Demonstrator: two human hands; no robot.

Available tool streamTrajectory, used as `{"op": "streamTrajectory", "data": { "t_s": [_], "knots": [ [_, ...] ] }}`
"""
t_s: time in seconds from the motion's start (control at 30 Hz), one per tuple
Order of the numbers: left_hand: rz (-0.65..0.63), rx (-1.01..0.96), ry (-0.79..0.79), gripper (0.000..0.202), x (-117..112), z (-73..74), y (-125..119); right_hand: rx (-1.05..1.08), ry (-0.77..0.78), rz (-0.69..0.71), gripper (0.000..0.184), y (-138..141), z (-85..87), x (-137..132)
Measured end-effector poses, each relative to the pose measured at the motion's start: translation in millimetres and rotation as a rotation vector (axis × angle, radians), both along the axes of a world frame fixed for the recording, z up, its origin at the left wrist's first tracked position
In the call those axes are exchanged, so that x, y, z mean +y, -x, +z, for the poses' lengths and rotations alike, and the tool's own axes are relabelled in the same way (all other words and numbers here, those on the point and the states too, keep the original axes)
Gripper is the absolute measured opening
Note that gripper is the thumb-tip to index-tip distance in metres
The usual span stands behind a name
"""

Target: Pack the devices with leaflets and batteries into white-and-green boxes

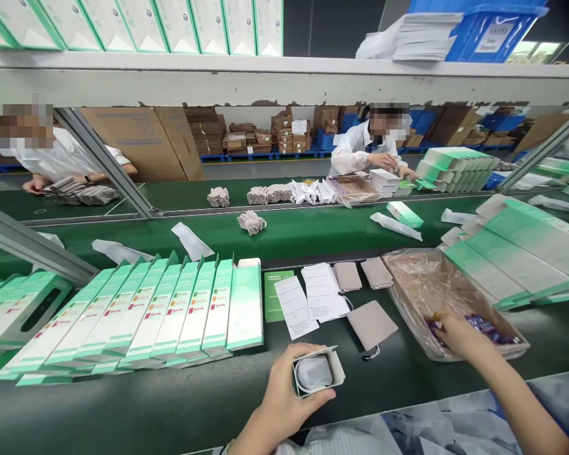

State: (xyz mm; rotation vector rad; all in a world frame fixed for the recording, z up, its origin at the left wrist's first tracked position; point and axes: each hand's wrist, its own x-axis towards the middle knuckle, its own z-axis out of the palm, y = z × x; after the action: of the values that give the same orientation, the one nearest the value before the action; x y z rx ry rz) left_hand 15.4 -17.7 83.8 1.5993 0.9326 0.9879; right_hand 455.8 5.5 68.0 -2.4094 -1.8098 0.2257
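My left hand [284, 395] is closed around a small white carton [318, 371] held with its open end toward me; a pale wrapped item shows inside. My right hand [458, 333] reaches into a plastic-lined cardboard tray [422, 278] at the right, its fingertips among small purple packets [486, 327]. Whether it grips one I cannot tell. Between the hands lie grey pouches [372, 323], printed leaflets [322, 292] and a green card [272, 297] on the dark green bench [171, 404].
A fanned row of green-and-white boxes [171, 313] lies at the left, more stacked at the right [521, 249]. A green conveyor [313, 230] carries white bags and packets. Two other people in white work across it. Metal frame struts [109, 165] cross the view.
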Motion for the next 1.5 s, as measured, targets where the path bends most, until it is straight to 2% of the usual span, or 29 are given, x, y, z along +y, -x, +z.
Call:
{"op": "streamTrajectory", "data": {
  "t_s": [0.1,0.17,0.27,0.33,0.37,0.43,0.5,0.57,0.6,0.67,0.7,0.83,0.9,0.97,1.07,1.2,1.3,1.37,1.43,1.5],
  "knots": [
    [0.010,0.020,-0.017,0.051,0.2,-0.6,-1.3,0.081,0.031,-0.026,0.024,-8.7,-16.1,2.6],
    [0.033,0.033,-0.025,0.052,0.6,0.2,-2.1,0.130,0.028,-0.047,0.030,-14.0,-19.0,9.1],
    [0.077,0.055,-0.042,0.053,2.1,1.7,-4.3,0.184,-0.048,-0.109,0.027,-15.2,-9.6,19.7],
    [0.101,0.064,-0.048,0.054,3.4,2.7,-6.4,0.234,-0.178,-0.162,0.014,3.5,5.8,20.2],
    [0.113,0.066,-0.048,0.054,4.0,3.1,-7.7,0.286,-0.258,-0.175,0.013,21.9,15.7,17.1],
    [0.130,0.067,-0.047,0.054,5.1,3.9,-10.3,0.427,-0.450,-0.160,0.025,75.9,37.2,4.0],
    [0.138,0.060,-0.053,0.053,5.8,4.8,-12.8,0.776,-0.667,-0.028,0.030,142.9,56.7,-14.0],
    [0.141,0.043,-0.058,0.054,5.9,6.7,-15.1,1.019,-0.628,0.271,0.019,205.2,68.3,-29.8],
    [0.142,0.037,-0.059,0.053,5.7,8.1,-16.1,1.074,-0.580,0.368,0.016,229.8,70.0,-35.1],
    [0.147,0.031,-0.066,0.050,5.1,11.8,-17.8,1.043,-0.542,0.437,0.011,261.8,65.3,-39.9],
    [0.146,0.038,-0.070,0.048,4.9,13.7,-18.4,0.994,-0.561,0.415,0.013,269.8,60.1,-40.0],
    [0.122,0.054,-0.072,0.044,5.5,16.1,-19.7,0.935,-0.674,0.200,0.036,273.3,38.3,-36.2],
    [0.119,0.026,-0.065,0.049,6.1,11.8,-19.7,1.002,-0.633,0.162,0.051,271.7,32.0,-35.4],
    [0.117,-0.063,-0.104,0.061,5.8,5.3,-19.8,1.127,-0.504,0.224,0.054,272.3,26.8,-35.7],
    [0.094,-0.214,-0.180,0.075,2.4,-1.6,-19.6,1.350,-0.332,0.370,0.047,275.1,18.1,-36.8],
    [0.085,-0.250,-0.135,0.055,-3.2,1.8,-19.9,1.460,-0.297,0.457,0.065,278.3,16.8,-36.0],
    [0.121,-0.257,-0.107,0.042,-3.4,6.0,-22.2,1.479,-0.248,0.407,0.048,281.0,25.6,-32.7],
    [0.189,-0.275,-0.145,0.034,-1.0,5.6,-23.6,1.465,-0.242,0.366,0.037,282.5,29.7,-30.1],
    [0.253,-0.272,-0.294,0.027,3.7,2.9,-22.1,1.453,-0.271,0.357,0.031,282.0,29.5,-27.5],
    [0.270,-0.203,-0.537,0.024,10.5,-0.5,-16.1,1.475,-0.288,0.367,0.023,277.5,26.0,-24.2]
  ]
}}
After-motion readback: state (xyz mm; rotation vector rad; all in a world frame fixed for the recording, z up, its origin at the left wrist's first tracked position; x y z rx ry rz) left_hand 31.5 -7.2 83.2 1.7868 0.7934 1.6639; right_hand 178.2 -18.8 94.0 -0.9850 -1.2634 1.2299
